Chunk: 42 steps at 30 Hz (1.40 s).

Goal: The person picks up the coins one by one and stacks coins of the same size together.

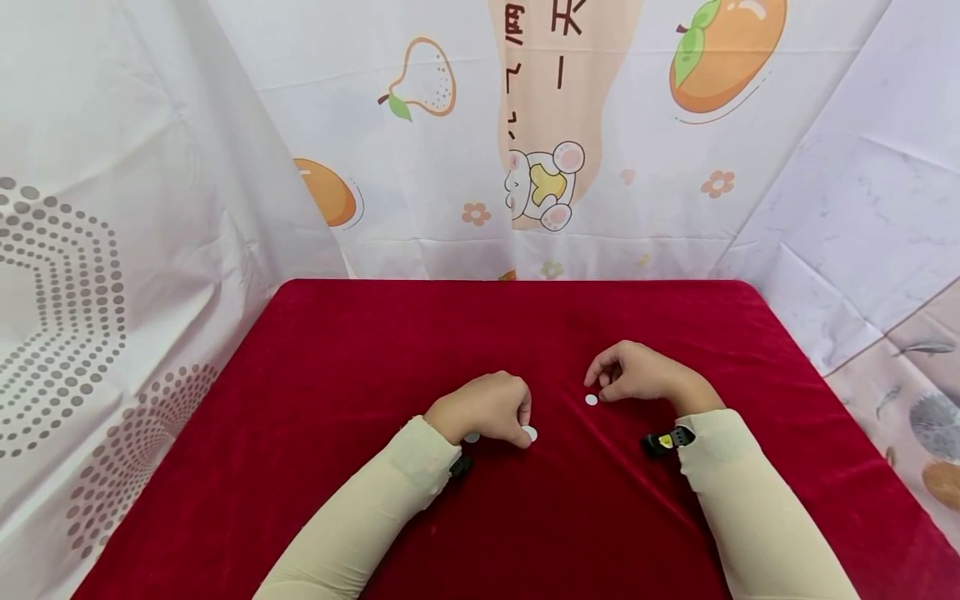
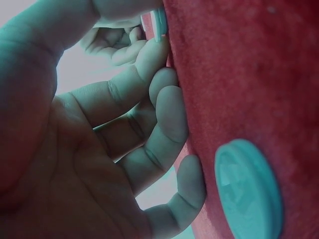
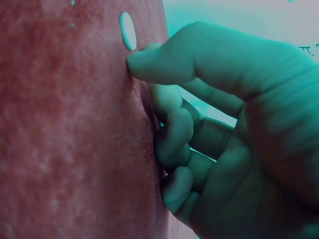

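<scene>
My left hand (image 1: pixel 487 407) pinches a small white disc (image 1: pixel 531 433) between thumb and index finger, low over the red cloth. The left wrist view catches that disc (image 2: pixel 159 24) edge-on at the fingertips. Beneath the left wrist lies a second disc (image 1: pixel 472 437), partly covered by the hand; close up, this disc (image 2: pixel 249 191) has a raised rim. On the right, a third white disc (image 1: pixel 592 400) lies flat on the cloth. My right hand (image 1: pixel 637 372) is beside it, its fingers loosely bent, with the thumb tip close to the disc (image 3: pixel 128 31) and nothing gripped.
A red velvety cloth (image 1: pixel 360 350) covers the whole table, with shallow creases near the right arm. Printed curtains (image 1: pixel 420 183) hang behind the table and along both sides. A dark strapped device (image 1: pixel 660 443) is worn at the right wrist.
</scene>
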{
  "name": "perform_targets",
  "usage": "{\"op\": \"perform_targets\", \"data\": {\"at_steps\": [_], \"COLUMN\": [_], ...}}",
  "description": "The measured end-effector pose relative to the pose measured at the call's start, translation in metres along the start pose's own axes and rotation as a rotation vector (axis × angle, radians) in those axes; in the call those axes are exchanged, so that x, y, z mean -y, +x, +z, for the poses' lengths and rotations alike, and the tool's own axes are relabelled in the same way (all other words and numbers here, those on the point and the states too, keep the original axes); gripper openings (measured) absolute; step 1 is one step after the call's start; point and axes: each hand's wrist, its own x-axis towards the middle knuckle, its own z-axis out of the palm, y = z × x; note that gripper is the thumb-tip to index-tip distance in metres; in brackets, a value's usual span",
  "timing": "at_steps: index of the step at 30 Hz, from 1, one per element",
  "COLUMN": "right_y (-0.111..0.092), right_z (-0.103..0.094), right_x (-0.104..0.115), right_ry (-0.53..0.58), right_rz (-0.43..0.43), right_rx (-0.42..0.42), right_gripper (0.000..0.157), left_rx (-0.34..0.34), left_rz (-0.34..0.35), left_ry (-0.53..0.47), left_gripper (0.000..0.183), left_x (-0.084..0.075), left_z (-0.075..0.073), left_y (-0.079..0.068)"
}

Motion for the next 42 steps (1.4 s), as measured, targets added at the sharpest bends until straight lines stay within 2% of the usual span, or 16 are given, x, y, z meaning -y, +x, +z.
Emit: {"op": "perform_targets", "data": {"at_steps": [7,13,26,42], "right_y": [0.0,-0.001,-0.003,-0.005], "right_z": [0.002,0.003,0.002,0.0], "right_x": [0.005,0.008,0.007,0.01], "right_ry": [0.03,0.008,-0.019,-0.1], "right_rz": [-0.026,-0.043,-0.008,0.065], "right_rx": [0.094,0.13,0.075,0.026], "right_gripper": [0.027,0.028,0.017,0.013], "left_rx": [-0.005,-0.007,-0.004,-0.003], "left_rz": [-0.001,0.001,0.001,0.01], "left_ry": [-0.002,-0.005,-0.013,-0.002], "left_gripper": [0.026,0.026,0.026,0.025], "left_x": [0.0,0.001,0.001,0.001], "left_z": [0.0,0.0,0.0,0.0], "left_y": [0.0,0.0,0.0,0.001]}}
